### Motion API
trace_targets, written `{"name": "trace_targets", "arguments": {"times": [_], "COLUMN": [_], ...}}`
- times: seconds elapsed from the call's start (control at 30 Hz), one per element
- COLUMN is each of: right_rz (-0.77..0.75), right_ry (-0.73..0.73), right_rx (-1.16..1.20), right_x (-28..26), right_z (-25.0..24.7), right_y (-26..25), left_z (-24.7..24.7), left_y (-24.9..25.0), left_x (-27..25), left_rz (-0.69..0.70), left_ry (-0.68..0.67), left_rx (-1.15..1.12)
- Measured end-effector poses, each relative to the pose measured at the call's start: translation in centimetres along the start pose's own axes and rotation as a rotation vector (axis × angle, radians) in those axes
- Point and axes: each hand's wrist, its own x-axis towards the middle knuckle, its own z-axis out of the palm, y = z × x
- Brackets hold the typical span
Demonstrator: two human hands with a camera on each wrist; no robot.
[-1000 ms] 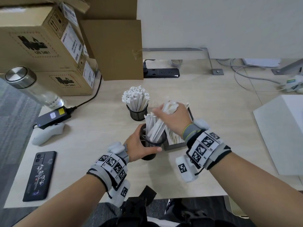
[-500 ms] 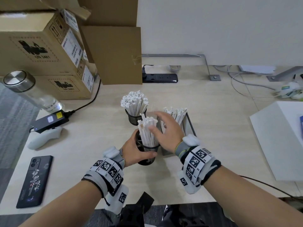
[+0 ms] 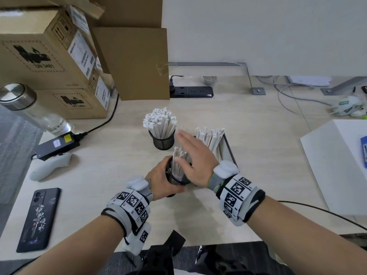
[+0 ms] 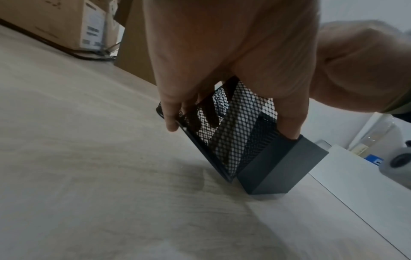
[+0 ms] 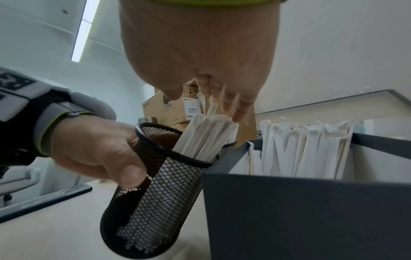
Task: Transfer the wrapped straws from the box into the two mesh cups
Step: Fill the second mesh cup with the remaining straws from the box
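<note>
The left hand (image 3: 161,180) wraps a tilted black wire-mesh cup (image 5: 155,190) of paper-wrapped straws (image 5: 206,135); the right hand (image 3: 195,157), fingers straight, rests on their tips beside the grey box (image 5: 300,211) on the pale woodgrain worktop (image 3: 248,135).

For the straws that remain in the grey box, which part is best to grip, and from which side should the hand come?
Probably their upper ends, from above. The wrapped straws stand nearly upright in the grey box, tips above its rim, while its walls cover their lower parts. The right hand, open over the near mesh cup, is already close.
</note>
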Motion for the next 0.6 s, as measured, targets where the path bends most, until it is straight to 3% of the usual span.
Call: {"name": "trace_targets", "arguments": {"times": [0.1, 0.23, 0.37, 0.47, 0.6], "right_rz": [0.013, 0.035, 0.472, 0.811, 0.952], "right_ry": [-0.05, 0.101, 0.237, 0.218, 0.027], "right_rx": [-0.061, -0.003, 0.095, 0.173, 0.124], "right_x": [-0.3, -0.9, -1.3, -1.2, -0.1], "right_z": [0.7, -0.4, -1.7, -2.4, -1.2], "right_y": [0.3, 0.9, 3.1, 4.2, 5.3], "left_z": [-0.1, -0.5, -0.8, -0.8, -0.5], "left_y": [0.2, -0.4, -1.3, -1.4, -1.0], "left_x": [0.0, 0.0, -0.1, -0.2, -0.3], "left_rz": [0.002, -0.049, -0.111, -0.143, -0.148], "left_ry": [0.019, 0.08, 0.133, 0.154, 0.152], "left_rx": [-0.024, -0.107, -0.151, -0.153, -0.143]}}
